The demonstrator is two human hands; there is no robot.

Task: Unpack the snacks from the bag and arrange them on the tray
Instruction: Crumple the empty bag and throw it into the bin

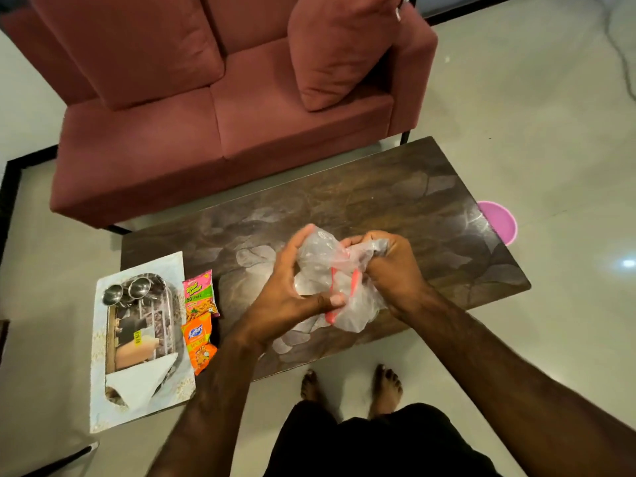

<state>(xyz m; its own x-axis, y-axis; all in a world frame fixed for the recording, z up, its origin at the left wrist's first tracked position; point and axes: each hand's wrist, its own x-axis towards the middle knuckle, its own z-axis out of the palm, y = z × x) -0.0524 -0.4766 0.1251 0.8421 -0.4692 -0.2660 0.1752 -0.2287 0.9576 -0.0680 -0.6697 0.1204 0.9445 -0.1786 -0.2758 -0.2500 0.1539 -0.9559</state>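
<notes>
A crumpled clear plastic bag (339, 270) with a red-pink strip showing through it is held over the middle of the dark table (395, 201). My left hand (292, 287) grips its left side and my right hand (392, 266) bunches its right side. A shiny steel tray (141, 325) lies on a pale patterned box at the table's left end, with two small steel bowls (129, 290) at its far edge. Two snack packets lie beside the tray on its right: a pink-green one (200, 294) and an orange one (199, 342). What the bag holds is hidden.
A maroon sofa (220, 108) with a loose cushion stands behind the table. A pink bowl (499, 222) sits on the floor past the table's right end. My bare feet (351, 387) are on the pale floor at the table's near edge.
</notes>
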